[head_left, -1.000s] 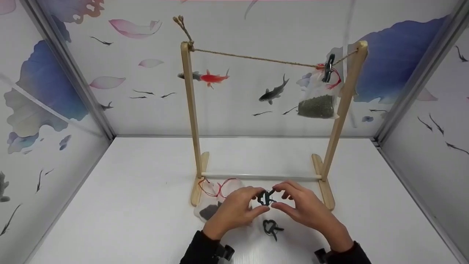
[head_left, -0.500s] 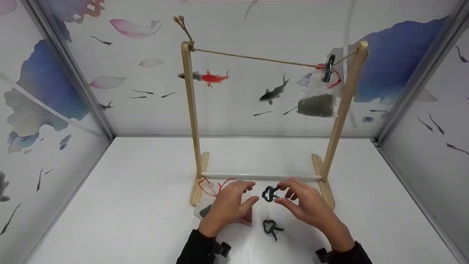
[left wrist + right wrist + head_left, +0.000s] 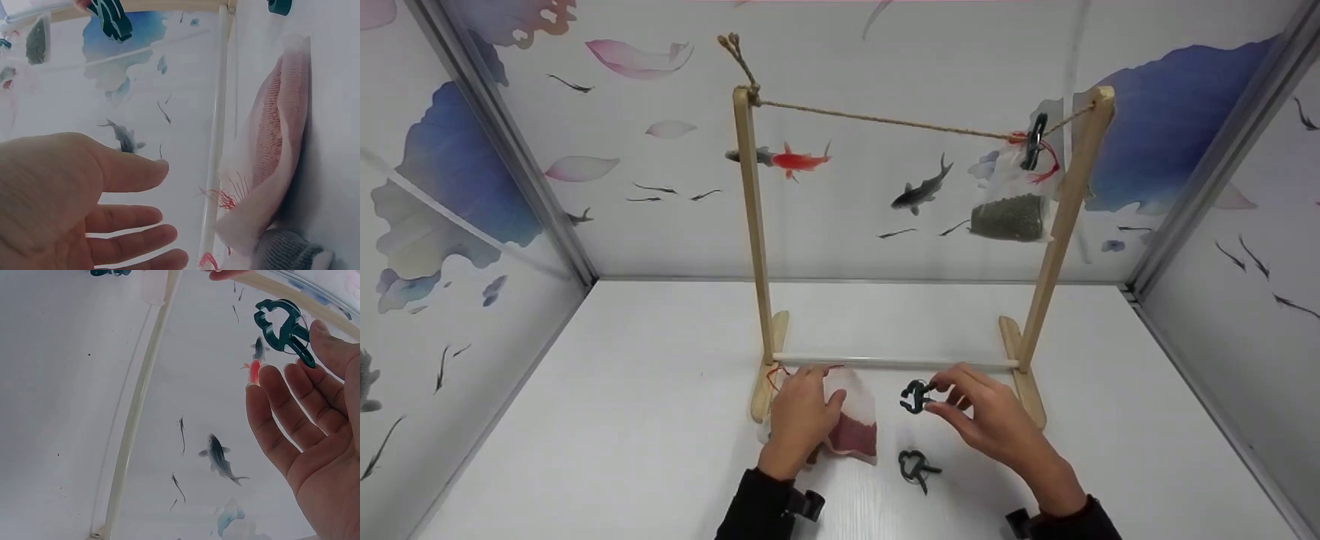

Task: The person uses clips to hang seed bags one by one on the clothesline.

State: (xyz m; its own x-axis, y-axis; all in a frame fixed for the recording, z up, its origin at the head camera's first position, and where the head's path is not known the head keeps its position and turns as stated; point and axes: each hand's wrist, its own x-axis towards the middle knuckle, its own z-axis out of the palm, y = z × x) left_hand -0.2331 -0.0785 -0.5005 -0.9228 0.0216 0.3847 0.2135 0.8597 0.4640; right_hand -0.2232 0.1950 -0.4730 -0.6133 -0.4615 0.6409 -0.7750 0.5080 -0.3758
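Observation:
My right hand (image 3: 994, 420) pinches a dark green spring clip (image 3: 915, 396) by its handles between thumb and fingers. In the right wrist view the clip's (image 3: 279, 325) curved jaws stand apart. My left hand (image 3: 795, 420) is over the drawstring mesh pouches in the head view and partly covers them. Its fingers are extended in the left wrist view, with nothing between them. A white pouch with dark red contents (image 3: 855, 431) lies beside it. A second pouch, with dark grey contents (image 3: 287, 250), is mostly hidden from the head view. Another green clip (image 3: 916, 466) lies on the table between my forearms.
A wooden stand with two posts (image 3: 751, 225) and a white lower bar (image 3: 896, 362) stands behind my hands. A twine line (image 3: 877, 118) spans its top. A pouch with green contents (image 3: 1009, 217) hangs near the right post from a dark clip (image 3: 1034, 142).
My left hand has let go of the clip and moved left over the pouches, uncovering the red one. The right hand keeps the clip, whose jaws now stand apart.

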